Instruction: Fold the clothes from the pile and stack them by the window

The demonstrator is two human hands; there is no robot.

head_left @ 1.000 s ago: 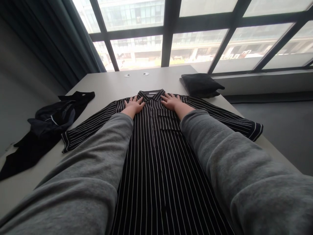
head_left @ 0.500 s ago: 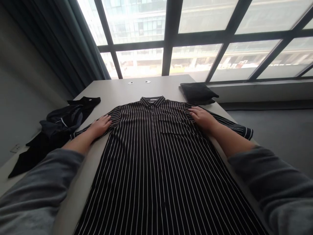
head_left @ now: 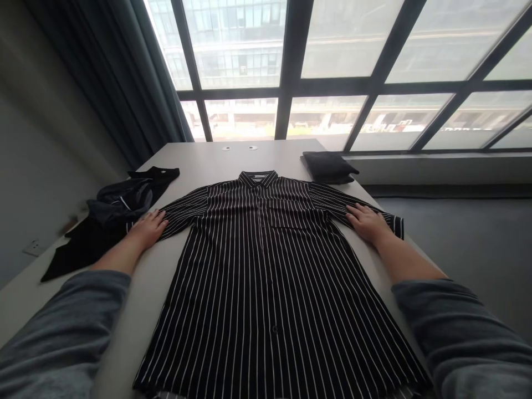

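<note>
A wide window (head_left: 332, 50) with a dark frame fills the upper middle and upper right of the frame, a pale building front showing through its panes. Below it a white bench (head_left: 203, 162) runs from the centre down toward the lower edge. On the bench, in the middle and lower centre of the frame, lies a black shirt (head_left: 266, 277) with thin white stripes, front up, collar toward the window, both sleeves spread outward and the hem near the bottom edge. Grey floor (head_left: 477, 238) shows at the right of the frame, and a dark curtain (head_left: 120, 72) hangs at the upper left.

The person's grey sleeves come in from the lower left and lower right corners. At the left of the frame a loose heap of dark garments (head_left: 120, 208) lies on the bench beside the left forearm. A black cloth folded into a flat stack (head_left: 328, 165) sits right of centre, just beyond the shirt's shoulder.

The left hand (head_left: 148, 228) lies palm down on the shirt sleeve at the left, its fingers straight and slightly apart; the cuff there is mostly covered. The right hand (head_left: 368, 223) rests flat on the other sleeve, short of the cuff, its fingers extended and a little spread. Neither hand pinches the fabric.

Smaller still are the breast pocket (head_left: 291, 215), a wall socket (head_left: 34, 247) at the far left, two white discs (head_left: 253, 148) at the bench's far end, and a round button (head_left: 275, 329) low on the shirt front.
</note>
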